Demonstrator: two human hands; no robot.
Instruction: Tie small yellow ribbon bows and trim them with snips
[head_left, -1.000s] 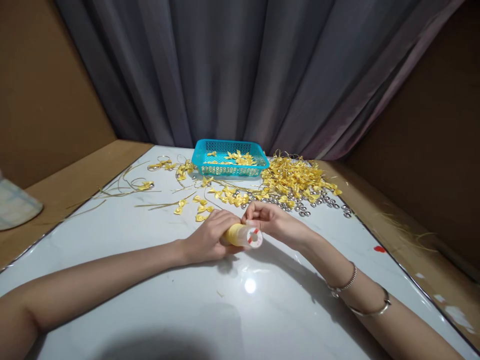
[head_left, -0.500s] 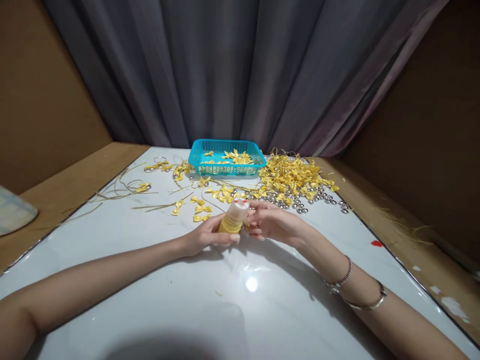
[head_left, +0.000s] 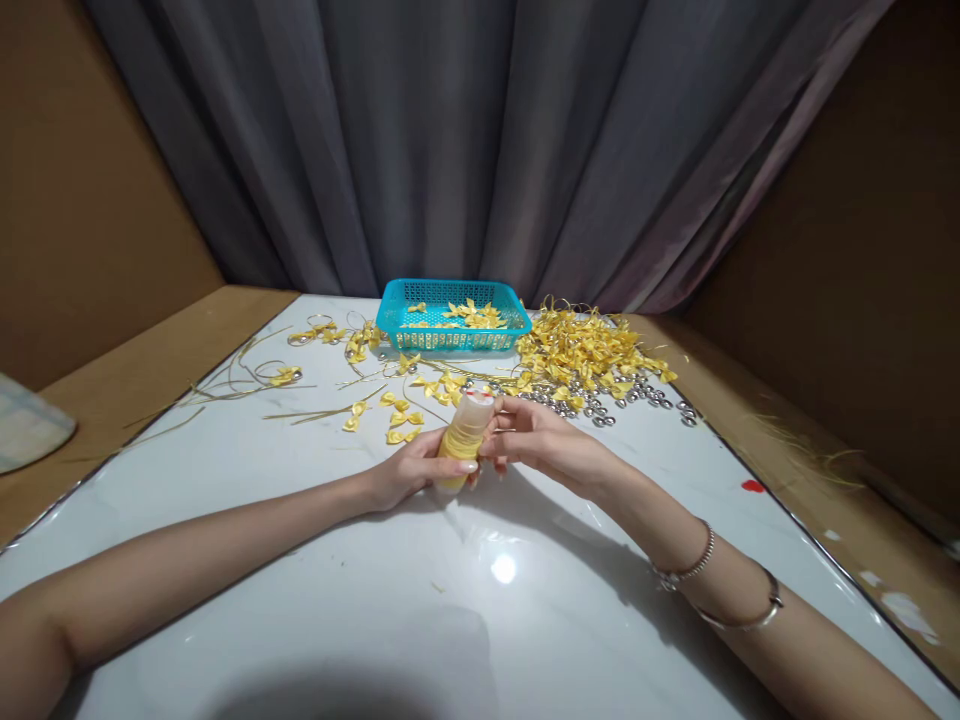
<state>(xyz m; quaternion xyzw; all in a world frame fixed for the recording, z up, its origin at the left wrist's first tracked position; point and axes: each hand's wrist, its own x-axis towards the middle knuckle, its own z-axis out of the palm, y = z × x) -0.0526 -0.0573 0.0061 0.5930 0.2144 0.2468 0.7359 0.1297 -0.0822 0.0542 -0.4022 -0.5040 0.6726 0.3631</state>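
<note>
My left hand point(head_left: 405, 470) is wrapped round a tilted, translucent bottle point(head_left: 475, 408) with a yellow band about its middle and red marks on its top end. At the bottle's right side, my right hand point(head_left: 536, 440) has its fingers bent together against or just beside the yellow part. Whatever those fingertips pinch is hidden or too small to name. Just beyond the hands, small yellow ribbon bows point(head_left: 403, 420) lie on the white table point(head_left: 360, 600).
A turquoise basket point(head_left: 454, 340) holding yellow bows stands at the back. To its right is a heap of yellow bows point(head_left: 585, 345) with silvery rings point(head_left: 600, 412) in front. Gold wires point(head_left: 315, 411) lie on the left. A red piece point(head_left: 752, 486) is near the right edge.
My right hand has come in closer to the bottle, its fingers more bent. The bottle has shifted slightly to the left and more of its lower end shows.
</note>
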